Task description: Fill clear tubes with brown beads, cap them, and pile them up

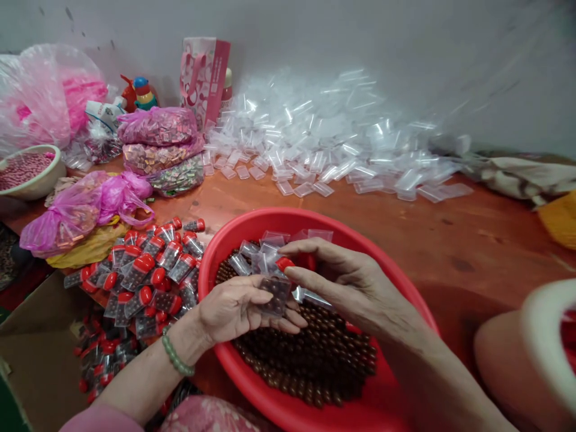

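Observation:
My left hand (249, 309) holds a small flat clear plastic case (275, 295) between thumb and fingers, with dark brown balls inside it. Beside its upper edge, my right hand (342, 279) pinches a red cap (284, 263) between thumb and fingertips. Both hands are over a large red basin (387, 252). Many shiny brown balls (310, 354) fill the basin's lower part, and several clear cases (258, 255) lie on top of them behind my hands. Whether the cap touches the case, I cannot tell.
Filled red-capped cases (148, 270) are heaped left of the basin, above a cardboard box (40, 348). Clear cases (324, 132) are piled against the wall. Pink bags (157, 129), a bowl of pink pieces (58, 171) and a gift bag (198, 78) stand left; a pale tub (508, 360) stands right.

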A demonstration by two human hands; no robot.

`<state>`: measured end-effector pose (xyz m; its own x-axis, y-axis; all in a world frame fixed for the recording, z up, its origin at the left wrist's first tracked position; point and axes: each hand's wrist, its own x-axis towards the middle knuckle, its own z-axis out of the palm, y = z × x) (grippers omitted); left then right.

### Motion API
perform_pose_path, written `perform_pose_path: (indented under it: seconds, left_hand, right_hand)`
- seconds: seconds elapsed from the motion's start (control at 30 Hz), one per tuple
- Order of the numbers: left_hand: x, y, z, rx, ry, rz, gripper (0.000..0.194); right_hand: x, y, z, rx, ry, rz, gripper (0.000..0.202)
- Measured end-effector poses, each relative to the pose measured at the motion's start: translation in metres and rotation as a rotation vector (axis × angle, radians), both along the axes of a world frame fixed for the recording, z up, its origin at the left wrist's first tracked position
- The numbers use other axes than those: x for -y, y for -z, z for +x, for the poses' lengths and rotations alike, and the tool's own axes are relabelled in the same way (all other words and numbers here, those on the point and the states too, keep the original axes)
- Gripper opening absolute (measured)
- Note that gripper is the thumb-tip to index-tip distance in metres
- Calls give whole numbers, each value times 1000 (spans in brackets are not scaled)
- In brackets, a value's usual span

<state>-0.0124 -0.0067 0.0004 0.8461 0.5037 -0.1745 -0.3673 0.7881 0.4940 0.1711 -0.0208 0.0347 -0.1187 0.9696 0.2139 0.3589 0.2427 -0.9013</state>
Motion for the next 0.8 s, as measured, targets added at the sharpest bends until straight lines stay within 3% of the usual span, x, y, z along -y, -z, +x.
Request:
perform_pose_path:
  seconds: [0.1,0.3,0.6,0.8]
  left_hand:
    - [-1,1,1,20,-2,-17,27]
    - [-4,0,2,25,44,-91,35]
    - [-5,-1,1,50,73,-97,55]
    - [-4,1,1,64,79,-47,45]
  right_hand:
    - [-2,-2,4,-1,-1,-26,30]
    - [-4,-8,8,68,-87,-76,23]
    - [-7,-10,9,-78,-149,-203,16]
    - [-10,-6,9,-106,-73,-131,25]
